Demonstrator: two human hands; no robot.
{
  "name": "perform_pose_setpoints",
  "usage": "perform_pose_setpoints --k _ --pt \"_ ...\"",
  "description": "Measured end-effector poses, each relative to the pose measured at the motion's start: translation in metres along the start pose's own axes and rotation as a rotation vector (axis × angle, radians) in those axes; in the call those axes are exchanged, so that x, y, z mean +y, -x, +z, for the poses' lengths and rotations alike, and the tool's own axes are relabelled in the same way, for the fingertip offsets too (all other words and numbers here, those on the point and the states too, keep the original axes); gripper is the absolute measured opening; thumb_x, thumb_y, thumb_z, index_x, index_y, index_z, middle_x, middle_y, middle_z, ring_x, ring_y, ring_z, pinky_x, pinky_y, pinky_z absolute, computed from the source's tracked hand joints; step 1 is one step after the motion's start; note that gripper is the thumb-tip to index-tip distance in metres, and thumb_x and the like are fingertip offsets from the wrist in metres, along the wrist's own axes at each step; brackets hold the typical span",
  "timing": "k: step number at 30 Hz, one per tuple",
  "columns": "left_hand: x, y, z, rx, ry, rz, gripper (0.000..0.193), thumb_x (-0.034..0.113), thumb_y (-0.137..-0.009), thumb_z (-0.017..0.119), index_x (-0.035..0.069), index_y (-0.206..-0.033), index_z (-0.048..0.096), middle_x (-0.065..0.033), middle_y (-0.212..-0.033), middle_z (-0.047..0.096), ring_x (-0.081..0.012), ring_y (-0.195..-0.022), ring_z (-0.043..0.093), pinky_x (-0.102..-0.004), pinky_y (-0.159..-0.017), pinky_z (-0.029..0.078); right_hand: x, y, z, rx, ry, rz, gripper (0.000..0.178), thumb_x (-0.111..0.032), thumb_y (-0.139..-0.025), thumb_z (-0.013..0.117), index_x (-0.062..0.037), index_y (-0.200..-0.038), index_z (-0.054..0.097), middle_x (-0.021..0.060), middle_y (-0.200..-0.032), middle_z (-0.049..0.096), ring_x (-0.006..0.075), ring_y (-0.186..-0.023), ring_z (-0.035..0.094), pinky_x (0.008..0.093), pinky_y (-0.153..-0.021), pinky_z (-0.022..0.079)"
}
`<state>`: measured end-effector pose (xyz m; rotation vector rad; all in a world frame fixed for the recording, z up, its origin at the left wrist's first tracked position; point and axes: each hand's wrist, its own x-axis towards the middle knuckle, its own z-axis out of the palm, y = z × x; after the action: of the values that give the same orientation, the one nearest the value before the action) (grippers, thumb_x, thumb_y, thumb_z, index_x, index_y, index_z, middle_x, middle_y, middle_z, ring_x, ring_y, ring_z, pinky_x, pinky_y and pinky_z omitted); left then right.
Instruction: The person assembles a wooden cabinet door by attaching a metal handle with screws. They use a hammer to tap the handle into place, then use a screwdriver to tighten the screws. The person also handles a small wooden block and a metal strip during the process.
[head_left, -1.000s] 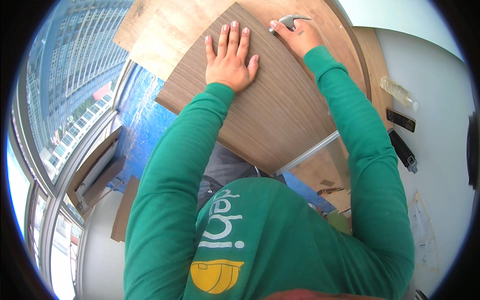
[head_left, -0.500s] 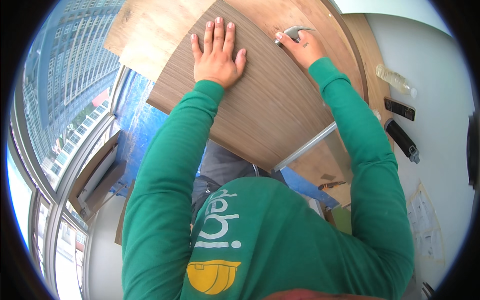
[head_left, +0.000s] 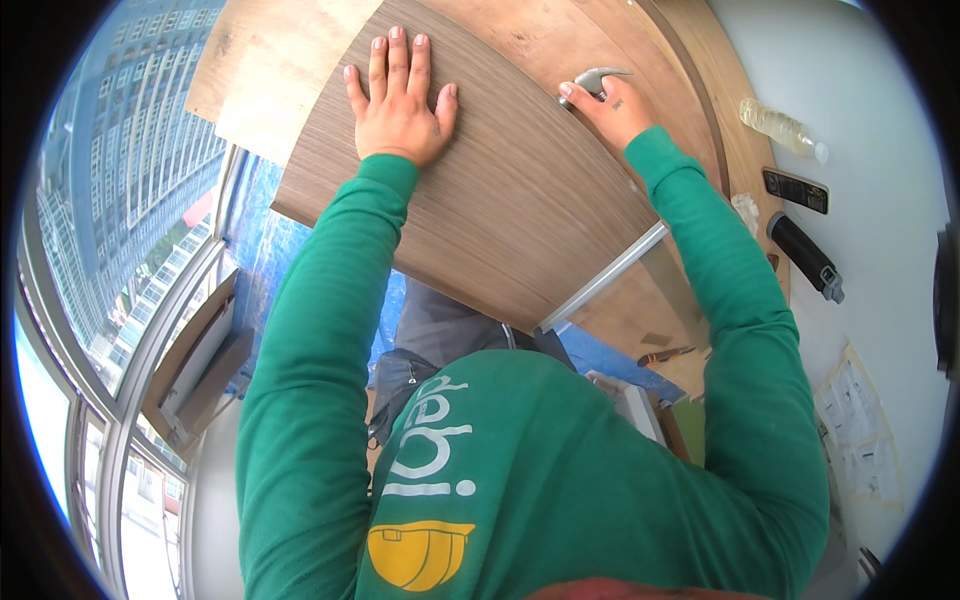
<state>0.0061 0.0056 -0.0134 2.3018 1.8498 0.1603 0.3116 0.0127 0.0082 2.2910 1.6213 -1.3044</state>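
Flat on a brown wood-grain panel (head_left: 500, 200) lies my left hand (head_left: 405, 115), its fingers spread. My right hand (head_left: 615, 108) is closed round a claw hammer (head_left: 600, 76) at the panel's far right edge. The hammer's curved metal claw shows beyond my thumb; most of its handle is hidden by my hand. A light metal strip (head_left: 605, 278) runs along the panel's near right end. Under the panel is a plywood worktop (head_left: 550, 28).
To the right are a clear plastic bottle (head_left: 775, 125), a dark phone (head_left: 796, 190) and a black flask (head_left: 803, 255). An orange-and-black tool (head_left: 665, 356) lies on wood near my right forearm. Windows (head_left: 130, 350) line the left, with leaning boards (head_left: 195, 370) beside blue sheeting (head_left: 250, 200).
My view has shifted slightly, so the panel and my left hand appear further left. My right hand still grips the hammer at the panel's edge, and my left hand stays flat.
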Motion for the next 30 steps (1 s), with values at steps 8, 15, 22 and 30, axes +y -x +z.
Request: perform_pose_setpoints --k 8,15,22,30 --pt "0.001 0.001 0.003 0.035 -0.014 0.007 0.071 0.051 -0.102 0.047 0.017 -0.163 0.032 -0.0107 -0.170 0.027 -0.0310 -0.158 0.020 -0.0601 -0.126 0.008 0.035 0.023 -0.004 0.000 -0.001 0.034 0.059 -0.062 -0.090 0.072 -0.0032 -0.096 0.071 0.0061 -0.085 0.068 0.0167 -0.079 0.060 0.0348 -0.075 0.049" --pt "-0.001 0.001 0.007 0.062 0.007 0.011 0.072 0.053 -0.102 0.045 0.018 -0.163 0.031 -0.0101 -0.170 0.027 -0.0295 -0.158 0.020 -0.0602 -0.127 0.006 0.074 0.047 -0.009 0.013 -0.004 0.071 0.075 -0.071 -0.087 0.067 0.0031 -0.097 0.070 0.0203 -0.096 0.074 0.0317 -0.089 0.070 0.0413 -0.084 0.053" --pt "-0.004 0.001 0.012 0.081 0.019 0.012 0.072 0.054 -0.102 0.044 0.019 -0.163 0.031 -0.0091 -0.170 0.026 -0.0285 -0.159 0.018 -0.0610 -0.127 0.006 0.078 0.073 -0.025 0.018 0.082 0.084 0.072 -0.068 -0.086 0.069 0.0041 -0.089 0.070 0.0239 -0.092 0.072 0.0356 -0.086 0.069 0.0425 -0.080 0.053" --pt "-0.002 0.002 0.012 0.102 -0.002 0.010 0.071 0.054 -0.102 0.045 0.019 -0.162 0.033 -0.0084 -0.170 0.028 -0.0282 -0.158 0.021 -0.0611 -0.126 0.006 0.102 0.092 -0.031 0.034 0.132 0.100 0.072 -0.068 -0.086 0.069 0.0035 -0.092 0.070 0.0230 -0.092 0.072 0.0363 -0.087 0.069 0.0432 -0.081 0.053"
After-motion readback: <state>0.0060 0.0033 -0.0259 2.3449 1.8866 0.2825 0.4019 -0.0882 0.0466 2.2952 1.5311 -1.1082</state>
